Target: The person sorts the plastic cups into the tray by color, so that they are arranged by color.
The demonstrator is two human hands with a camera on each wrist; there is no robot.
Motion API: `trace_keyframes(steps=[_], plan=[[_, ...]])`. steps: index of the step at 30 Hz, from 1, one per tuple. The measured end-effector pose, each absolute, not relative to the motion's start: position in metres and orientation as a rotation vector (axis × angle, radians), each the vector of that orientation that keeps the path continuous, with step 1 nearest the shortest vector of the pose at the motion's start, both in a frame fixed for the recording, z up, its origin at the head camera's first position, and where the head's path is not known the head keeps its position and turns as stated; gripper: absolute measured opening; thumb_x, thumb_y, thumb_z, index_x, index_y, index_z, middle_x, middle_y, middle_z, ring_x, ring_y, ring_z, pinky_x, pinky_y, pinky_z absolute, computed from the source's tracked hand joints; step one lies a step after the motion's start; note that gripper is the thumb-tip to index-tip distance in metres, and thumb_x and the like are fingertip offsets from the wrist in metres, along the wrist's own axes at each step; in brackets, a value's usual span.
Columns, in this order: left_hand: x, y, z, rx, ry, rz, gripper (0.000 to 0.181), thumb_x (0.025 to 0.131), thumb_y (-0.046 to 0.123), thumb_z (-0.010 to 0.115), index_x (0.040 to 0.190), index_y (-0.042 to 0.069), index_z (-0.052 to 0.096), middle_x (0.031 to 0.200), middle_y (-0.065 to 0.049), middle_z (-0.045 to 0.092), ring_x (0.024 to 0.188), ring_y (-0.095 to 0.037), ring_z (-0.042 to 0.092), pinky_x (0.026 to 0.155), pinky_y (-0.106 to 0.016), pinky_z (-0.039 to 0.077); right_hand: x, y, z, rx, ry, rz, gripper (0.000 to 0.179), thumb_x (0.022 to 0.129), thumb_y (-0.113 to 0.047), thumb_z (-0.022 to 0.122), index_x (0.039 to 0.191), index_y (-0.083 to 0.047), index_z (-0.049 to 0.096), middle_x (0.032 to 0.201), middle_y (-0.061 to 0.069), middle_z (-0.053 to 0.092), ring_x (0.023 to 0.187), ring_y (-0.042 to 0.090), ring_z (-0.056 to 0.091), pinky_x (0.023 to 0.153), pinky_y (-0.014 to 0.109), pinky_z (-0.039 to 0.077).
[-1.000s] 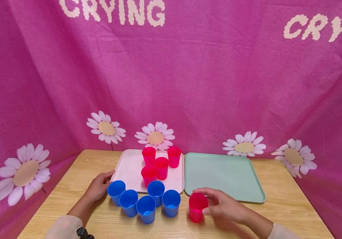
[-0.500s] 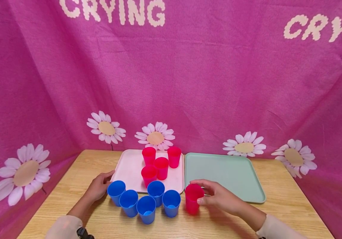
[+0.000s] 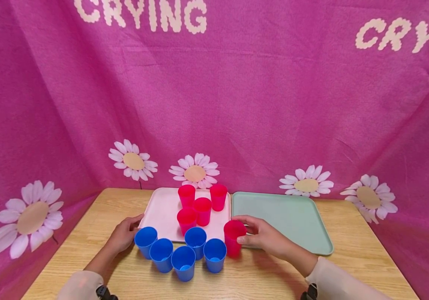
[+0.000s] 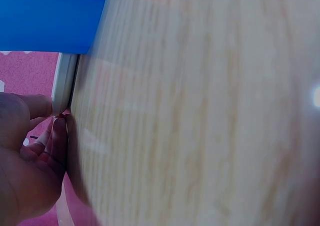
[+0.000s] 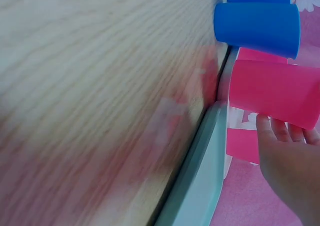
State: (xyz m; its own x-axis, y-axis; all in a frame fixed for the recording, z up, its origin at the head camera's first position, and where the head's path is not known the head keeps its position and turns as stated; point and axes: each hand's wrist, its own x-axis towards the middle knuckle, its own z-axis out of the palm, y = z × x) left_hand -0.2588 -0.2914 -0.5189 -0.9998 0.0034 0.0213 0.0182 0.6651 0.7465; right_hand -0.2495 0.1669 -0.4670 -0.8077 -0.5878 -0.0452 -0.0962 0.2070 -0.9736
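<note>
My right hand (image 3: 267,237) grips a red cup (image 3: 233,239), thumb on the near side and fingers around its far side. This cup is upright, just right of the blue cups and over the front corners of the two trays. My left hand (image 3: 122,234) holds the left edge of the pale pink tray (image 3: 158,208), and the left wrist view shows its fingertips right at the rim (image 4: 61,85). On that tray stand several red cups (image 3: 202,211). A group of blue cups (image 3: 183,262) stands upright on the table before it.
A light green tray (image 3: 274,216) lies right of the pink one, edge to edge. Both rest on a wooden table (image 3: 214,287). A magenta blanket (image 3: 237,104) with daisies and lettering hangs behind and at both sides.
My right hand has carried the red cup left and away from the table's front, toward the pink tray. The left hand, the blue cups and the other red cups have stayed put.
</note>
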Motion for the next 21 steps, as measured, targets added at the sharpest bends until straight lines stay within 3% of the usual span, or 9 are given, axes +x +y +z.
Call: trace_keyframes(steps=[8,21], plan=[[-0.258,-0.291,-0.519,0.001,-2.855,-1.296,0.055,0.097,-0.003,0.063,0.149,-0.008,0.046,0.121,-0.026,0.062,0.106,-0.034,0.056,0.093,-0.045,0.046,-0.263,0.149,-0.469,-0.599,2.086,-1.691,0.064,0.093,-0.015,0.076,0.15,-0.004,0.05,0.136,0.019,0.063,0.123,0.029,0.062,0.091,0.034,0.059],[-0.258,-0.291,-0.519,0.019,-2.863,-1.284,0.055,0.098,-0.002,0.063,0.15,-0.007,0.045,0.12,-0.025,0.061,0.104,-0.032,0.054,0.089,-0.04,0.045,-0.283,0.124,-0.478,-0.611,2.161,-1.679,0.066,0.094,-0.018,0.076,0.152,-0.004,0.048,0.148,0.017,0.055,0.137,0.041,0.051,0.101,0.043,0.054]])
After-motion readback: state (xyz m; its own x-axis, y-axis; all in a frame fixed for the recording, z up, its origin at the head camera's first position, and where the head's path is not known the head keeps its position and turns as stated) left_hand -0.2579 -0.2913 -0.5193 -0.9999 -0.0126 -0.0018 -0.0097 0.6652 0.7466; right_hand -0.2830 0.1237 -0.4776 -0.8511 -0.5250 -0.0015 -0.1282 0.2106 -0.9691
